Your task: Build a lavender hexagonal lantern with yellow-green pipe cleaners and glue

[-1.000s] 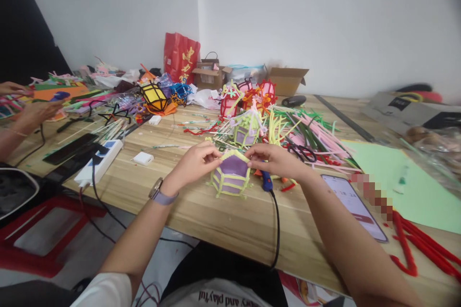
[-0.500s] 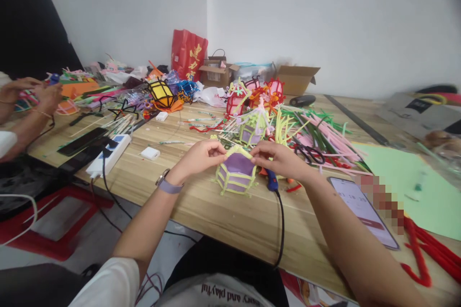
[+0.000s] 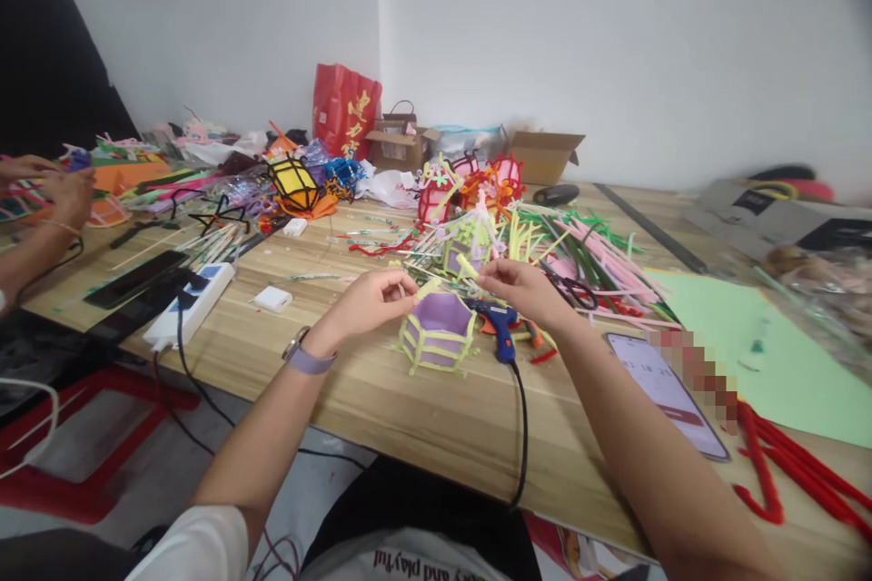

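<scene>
This looks like a craft workroom: pipe cleaners (image 3: pixel 603 245), lanterns (image 3: pixel 292 184), a glue gun (image 3: pixel 503 330) and a power strip (image 3: pixel 193 307) crowd a table (image 3: pixel 409 418).

Looks out from head height at the near side of the table (image 3: pixel 385 413), forward and down across its wood top. Faces the pale wall (image 3: pixel 579 36) on the far side, beyond the table. Sits close enough to catch the lap (image 3: pixel 354 508) at the near edge, both forearms (image 3: pixel 269 440), and the left hand (image 3: pixel 371 301) and right hand (image 3: pixel 523 292) near the middle. Reaches wide, from a co-worker's hand (image 3: pixel 72 198) on the left to the green sheet (image 3: pixel 807 372) on the right.
</scene>
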`<state>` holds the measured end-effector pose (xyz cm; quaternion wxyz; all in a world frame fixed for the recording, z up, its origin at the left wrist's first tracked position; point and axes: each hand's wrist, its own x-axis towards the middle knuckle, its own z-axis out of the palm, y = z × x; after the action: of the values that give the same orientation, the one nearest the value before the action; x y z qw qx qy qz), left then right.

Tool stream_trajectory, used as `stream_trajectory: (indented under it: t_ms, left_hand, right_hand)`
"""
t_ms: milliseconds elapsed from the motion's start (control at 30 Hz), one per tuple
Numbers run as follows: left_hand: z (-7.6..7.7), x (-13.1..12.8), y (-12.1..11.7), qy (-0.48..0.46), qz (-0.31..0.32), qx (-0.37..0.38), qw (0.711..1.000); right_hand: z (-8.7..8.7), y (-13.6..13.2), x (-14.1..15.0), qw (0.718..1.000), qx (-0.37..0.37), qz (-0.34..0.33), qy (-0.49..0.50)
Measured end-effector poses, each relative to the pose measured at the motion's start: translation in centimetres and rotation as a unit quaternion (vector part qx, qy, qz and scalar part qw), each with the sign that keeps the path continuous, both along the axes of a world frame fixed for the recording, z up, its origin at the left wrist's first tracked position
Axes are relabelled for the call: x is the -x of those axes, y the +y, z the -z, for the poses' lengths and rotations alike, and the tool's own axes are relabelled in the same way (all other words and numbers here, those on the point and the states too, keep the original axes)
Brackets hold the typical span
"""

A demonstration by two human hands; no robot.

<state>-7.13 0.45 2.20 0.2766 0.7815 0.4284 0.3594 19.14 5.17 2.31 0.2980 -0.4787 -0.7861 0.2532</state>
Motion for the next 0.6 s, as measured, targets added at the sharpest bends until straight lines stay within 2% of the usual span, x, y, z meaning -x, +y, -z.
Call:
stream_trajectory:
  t_ms: [100,200,333,500,600]
  left_hand:
    - [-0.3,-0.3,-0.6,0.035,-0.016,-0.056,0.998]
    - [-0.4,-0.6,-1.0,0.055,0.017,-0.061,0.997]
    - [0.0,-0.8,-1.1,0.071,0.032,-0.069,0.995]
    - [0.5,0.1,-1.8,0.092,-0.005,-0.098,0.991]
    - [0.8,1.2,-2.9,0.094,-0.047,-0.105,0.989]
  right_hand:
    - [0.1,1.1,1.1,0.995,-0.025,0.037,-0.087]
    - [-0.3,1.6,1.8,0.989,-0.041,0.054,-0.129]
    - [-0.2,-0.3,0.5,0.969,-0.045,0.130,-0.207]
    - [2.3,-4.5,-1.1,0.942,0.032,0.172,-0.286]
    - [3.8,-5.4,-0.9,0.937,0.055,0.193,-0.285]
